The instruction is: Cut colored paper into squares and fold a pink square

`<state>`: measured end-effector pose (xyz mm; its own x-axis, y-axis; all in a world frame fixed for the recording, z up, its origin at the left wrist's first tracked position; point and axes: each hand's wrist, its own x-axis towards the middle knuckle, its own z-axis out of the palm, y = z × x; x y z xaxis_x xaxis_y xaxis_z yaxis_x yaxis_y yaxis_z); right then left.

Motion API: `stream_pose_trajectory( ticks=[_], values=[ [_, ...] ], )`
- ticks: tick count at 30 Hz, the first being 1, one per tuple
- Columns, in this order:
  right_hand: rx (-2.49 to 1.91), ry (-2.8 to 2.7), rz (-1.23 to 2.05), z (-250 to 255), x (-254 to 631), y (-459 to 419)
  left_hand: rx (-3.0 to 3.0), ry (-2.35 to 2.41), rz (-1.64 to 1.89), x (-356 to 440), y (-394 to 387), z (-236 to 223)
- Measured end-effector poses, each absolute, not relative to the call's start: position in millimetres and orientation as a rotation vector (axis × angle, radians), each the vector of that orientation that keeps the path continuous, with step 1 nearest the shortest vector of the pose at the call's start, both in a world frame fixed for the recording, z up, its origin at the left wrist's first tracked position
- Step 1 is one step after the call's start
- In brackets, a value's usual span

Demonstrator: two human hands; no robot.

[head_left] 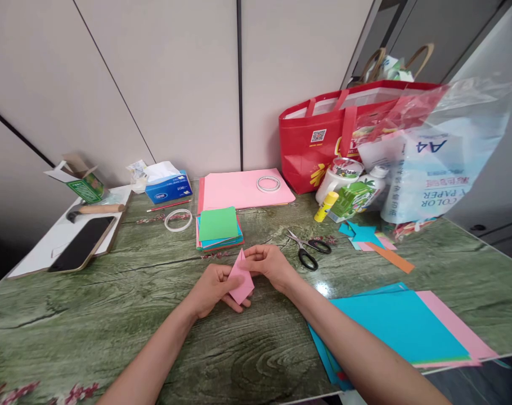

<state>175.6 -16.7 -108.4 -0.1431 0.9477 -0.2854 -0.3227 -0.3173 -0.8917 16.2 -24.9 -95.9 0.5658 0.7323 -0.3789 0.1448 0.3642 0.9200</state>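
Observation:
A small piece of folded pink paper (241,291), kite-shaped with its narrow point upward, is held between both hands above the table. My left hand (216,288) grips its lower left, thumb on the front face and fingers behind. With thumb and fingers closed, my right hand (270,267) pinches its upper right edge near the tip. Just beyond the hands lies a stack of small coloured paper squares, a green sheet (218,224) on top. Scissors (307,248) with black handles rest partly spread to the right of my right hand.
Large blue sheets (391,323) lie under my right forearm. Paper scraps (365,236), a glue stick (326,207), a red bag (310,140) and a plastic paper bag (433,174) stand right. Tape (178,220), tissues (168,185), a phone (82,243) and a hammer (98,208) are left.

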Motion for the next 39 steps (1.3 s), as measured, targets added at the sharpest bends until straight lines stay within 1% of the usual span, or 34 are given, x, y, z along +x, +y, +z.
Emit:
stream_pose_trajectory(
  ticks=[7,14,23,25,29,31,34,39],
  values=[
    [-1.057,-0.814,1.714,-104.7,179.1,-16.3,1.22,0.933,0.444,15.9,-24.7,-95.5],
    [-1.09,-0.842,1.654,-103.5,176.8,-17.3,1.227,0.922,0.445,15.8,-25.8,-96.8],
    [-1.092,-1.033,1.539,-105.6,173.8,-17.5,1.22,0.927,0.453,15.6,-25.7,-96.4],
    [-1.174,-1.174,1.39,-108.7,172.0,-17.4,1.213,0.939,0.468,17.6,-26.9,-96.3],
    [-1.417,-1.553,0.804,-113.5,166.7,-22.0,1.18,0.966,0.531,23.1,-30.9,-95.9],
    [-1.489,-1.664,0.598,-114.8,164.2,-25.2,1.168,0.975,0.543,25.6,-32.6,-95.2],
    [-1.543,-1.706,0.453,-114.9,161.9,-28.3,1.154,0.949,0.555,27.6,-33.9,-95.0],
    [-1.588,-1.702,0.414,-110.8,160.2,-29.4,1.141,0.903,0.561,26.9,-34.4,-97.7]
  ],
)
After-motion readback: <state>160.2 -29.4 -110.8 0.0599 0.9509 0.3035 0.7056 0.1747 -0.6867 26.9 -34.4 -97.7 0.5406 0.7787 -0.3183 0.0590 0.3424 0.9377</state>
